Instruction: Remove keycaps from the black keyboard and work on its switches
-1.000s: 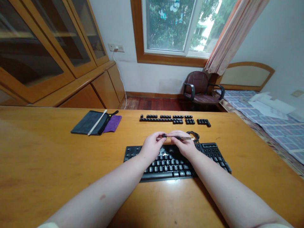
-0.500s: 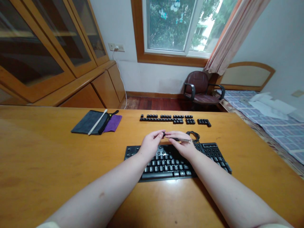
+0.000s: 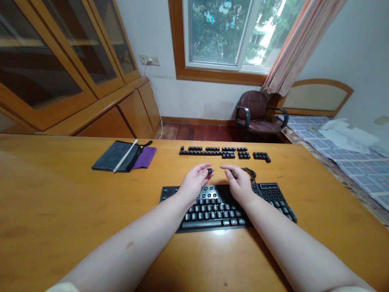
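Note:
Above the far edge of a black keyboard, my left hand pinches a small black keycap between thumb and fingers. To its right and apart from it, my right hand is curled, its index finger pointing left. A dark piece of a thin tool shows inside that hand; the rest is hidden by the palm. Bare switches are visible in the keyboard's upper rows, while the lower rows carry keycaps. My right hand and forearm cover part of the keyboard.
Beyond the keyboard, loose black keycaps lie in rows near the desk's far edge. A coiled black cable sits behind the keyboard. At the left are a grey pouch, a whitish stick on it and a purple cloth.
My hands have drawn apart. The right hand has turned and pulled back right, so the thin metal tool that pointed across it is now mostly hidden. The keycap stays in my left hand.

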`<control>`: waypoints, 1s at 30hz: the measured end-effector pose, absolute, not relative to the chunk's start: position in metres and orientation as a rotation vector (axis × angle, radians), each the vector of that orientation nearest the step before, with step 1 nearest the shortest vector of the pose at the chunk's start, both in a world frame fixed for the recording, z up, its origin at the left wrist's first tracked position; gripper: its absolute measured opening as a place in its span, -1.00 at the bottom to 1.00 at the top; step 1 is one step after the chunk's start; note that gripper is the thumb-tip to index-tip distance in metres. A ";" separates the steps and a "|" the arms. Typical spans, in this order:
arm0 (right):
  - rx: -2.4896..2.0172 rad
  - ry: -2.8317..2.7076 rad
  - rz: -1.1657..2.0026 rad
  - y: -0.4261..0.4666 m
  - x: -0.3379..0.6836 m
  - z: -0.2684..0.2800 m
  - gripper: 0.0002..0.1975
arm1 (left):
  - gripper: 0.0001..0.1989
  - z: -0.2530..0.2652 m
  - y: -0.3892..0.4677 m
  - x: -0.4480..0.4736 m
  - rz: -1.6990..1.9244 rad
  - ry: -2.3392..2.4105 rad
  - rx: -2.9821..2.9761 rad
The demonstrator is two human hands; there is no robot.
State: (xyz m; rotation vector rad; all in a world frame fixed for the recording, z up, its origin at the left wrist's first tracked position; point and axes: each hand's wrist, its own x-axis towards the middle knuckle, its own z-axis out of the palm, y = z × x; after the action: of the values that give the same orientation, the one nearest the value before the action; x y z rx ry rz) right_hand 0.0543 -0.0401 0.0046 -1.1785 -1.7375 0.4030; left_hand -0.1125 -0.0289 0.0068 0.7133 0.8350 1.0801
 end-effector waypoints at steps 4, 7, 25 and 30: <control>-1.178 -1.938 0.447 -0.041 0.052 0.003 -0.76 | -0.80 0.009 -0.032 -0.111 0.996 0.778 0.749; -1.170 -1.973 0.428 -0.040 0.052 0.002 -0.79 | -0.79 0.011 -0.034 -0.110 0.975 0.760 0.785; -1.250 -1.989 0.345 -0.028 0.056 -0.001 -0.83 | -0.82 0.000 -0.032 -0.107 0.984 0.938 0.995; -1.234 -1.875 0.331 -0.029 0.055 -0.006 -0.84 | -0.71 -0.007 -0.033 -0.105 0.952 0.986 1.166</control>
State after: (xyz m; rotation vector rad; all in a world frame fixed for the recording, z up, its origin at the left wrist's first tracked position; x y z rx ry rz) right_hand 0.0554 -0.0287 -0.0059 -1.2343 -1.8750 0.3311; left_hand -0.1053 -0.0332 -0.0068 1.1663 0.9865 0.9517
